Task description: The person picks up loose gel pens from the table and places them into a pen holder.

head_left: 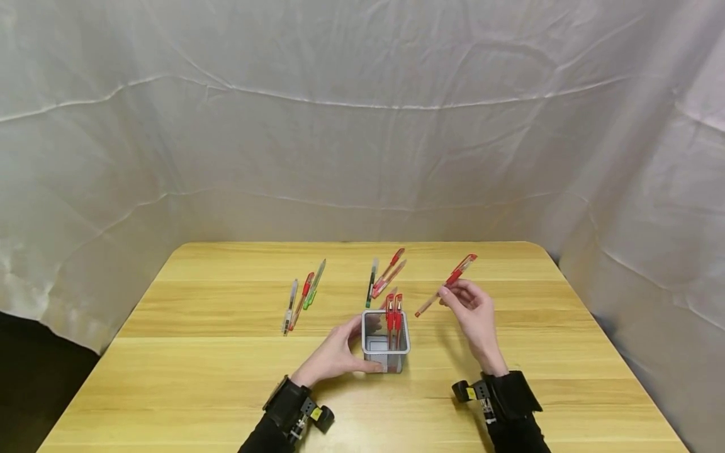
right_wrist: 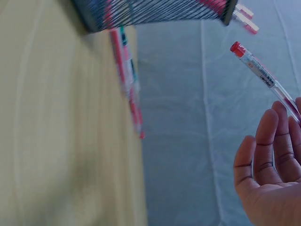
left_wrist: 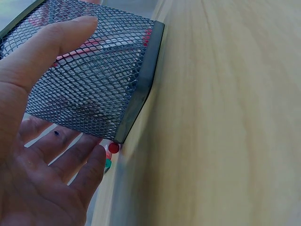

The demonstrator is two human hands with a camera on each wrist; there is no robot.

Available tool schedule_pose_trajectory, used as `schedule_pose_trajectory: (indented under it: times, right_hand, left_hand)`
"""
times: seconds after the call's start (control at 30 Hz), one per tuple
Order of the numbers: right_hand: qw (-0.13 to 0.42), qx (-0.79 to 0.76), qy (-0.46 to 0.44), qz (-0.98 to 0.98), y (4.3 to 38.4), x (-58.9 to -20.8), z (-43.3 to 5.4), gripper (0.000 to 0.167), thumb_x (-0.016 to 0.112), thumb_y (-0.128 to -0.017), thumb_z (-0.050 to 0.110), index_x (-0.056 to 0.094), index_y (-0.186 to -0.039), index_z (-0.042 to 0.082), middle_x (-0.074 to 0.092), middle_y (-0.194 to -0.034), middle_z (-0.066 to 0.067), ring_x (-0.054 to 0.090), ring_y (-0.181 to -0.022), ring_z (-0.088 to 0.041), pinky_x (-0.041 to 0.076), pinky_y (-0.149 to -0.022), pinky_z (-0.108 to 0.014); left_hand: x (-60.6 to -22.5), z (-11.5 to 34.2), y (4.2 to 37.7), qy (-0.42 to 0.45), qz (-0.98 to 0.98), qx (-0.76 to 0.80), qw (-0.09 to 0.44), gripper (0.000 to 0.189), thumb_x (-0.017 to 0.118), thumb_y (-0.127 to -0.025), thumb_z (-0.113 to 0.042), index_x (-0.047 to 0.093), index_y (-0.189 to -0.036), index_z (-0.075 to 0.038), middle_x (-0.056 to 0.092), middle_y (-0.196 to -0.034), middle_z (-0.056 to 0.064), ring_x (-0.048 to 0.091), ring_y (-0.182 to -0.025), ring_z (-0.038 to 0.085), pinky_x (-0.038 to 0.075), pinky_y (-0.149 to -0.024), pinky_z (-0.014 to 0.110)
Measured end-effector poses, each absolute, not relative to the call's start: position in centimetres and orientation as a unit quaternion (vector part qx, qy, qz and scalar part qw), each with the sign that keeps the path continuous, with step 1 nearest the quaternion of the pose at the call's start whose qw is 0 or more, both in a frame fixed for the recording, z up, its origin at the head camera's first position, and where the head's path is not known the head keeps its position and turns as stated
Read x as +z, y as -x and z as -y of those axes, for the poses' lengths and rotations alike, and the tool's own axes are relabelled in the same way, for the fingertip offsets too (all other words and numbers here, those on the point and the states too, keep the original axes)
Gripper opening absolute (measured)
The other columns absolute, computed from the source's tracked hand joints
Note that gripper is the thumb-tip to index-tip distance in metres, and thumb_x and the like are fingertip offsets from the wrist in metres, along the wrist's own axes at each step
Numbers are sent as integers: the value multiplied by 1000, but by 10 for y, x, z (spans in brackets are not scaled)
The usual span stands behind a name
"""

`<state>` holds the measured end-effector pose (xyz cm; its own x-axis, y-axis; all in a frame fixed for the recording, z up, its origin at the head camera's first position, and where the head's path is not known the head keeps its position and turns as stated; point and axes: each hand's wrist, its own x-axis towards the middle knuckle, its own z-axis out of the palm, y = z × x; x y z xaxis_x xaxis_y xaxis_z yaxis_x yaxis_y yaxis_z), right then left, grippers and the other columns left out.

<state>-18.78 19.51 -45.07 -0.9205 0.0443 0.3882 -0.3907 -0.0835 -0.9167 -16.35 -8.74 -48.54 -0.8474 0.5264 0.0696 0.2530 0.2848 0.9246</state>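
Observation:
My left hand grips a square mesh pen holder standing on the table, thumb along the near wall and fingers round the far side. In the left wrist view the thumb lies flat on the mesh. Red pens stand inside against the holder's right part. To the right, my right hand pinches a red gel pen between thumb and fingers above the table. That pen slants, its red capped end up and right, its red-tipped lower end toward the holder. The right wrist view shows its printed barrel.
Behind the holder lie a dark green-ended pen, a red-capped pen and a pink pen. Left of it lie a clear pen, a red pen and a green pen. A pale curtain hangs behind the table.

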Motion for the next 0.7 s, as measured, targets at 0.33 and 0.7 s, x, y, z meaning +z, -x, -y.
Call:
schedule_pose_trajectory:
  times: [0.33, 0.7]
  right_hand:
    - [177, 715, -243, 632, 186, -455, -191, 19, 66, -94, 1, 67, -113, -1, 74, -102, -1, 70, -90, -11, 57, -80, -18]
    - [202, 614, -275, 712, 211, -516, -200, 28, 67, -92, -4, 66, -119, 3, 71, -111, -6, 68, -102, -17, 54, -91, -26]
  left_hand:
    - [-483, 87, 163, -245, -792, 544, 127, 93, 92, -71, -26, 44, -149, -14, 61, -141, 5, 57, -133, 22, 40, -117, 48]
    - [-482, 87, 163, -245, -799, 536, 123, 96, 92, -70, -29, 42, -151, -15, 61, -143, 5, 56, -134, 21, 39, -118, 50]
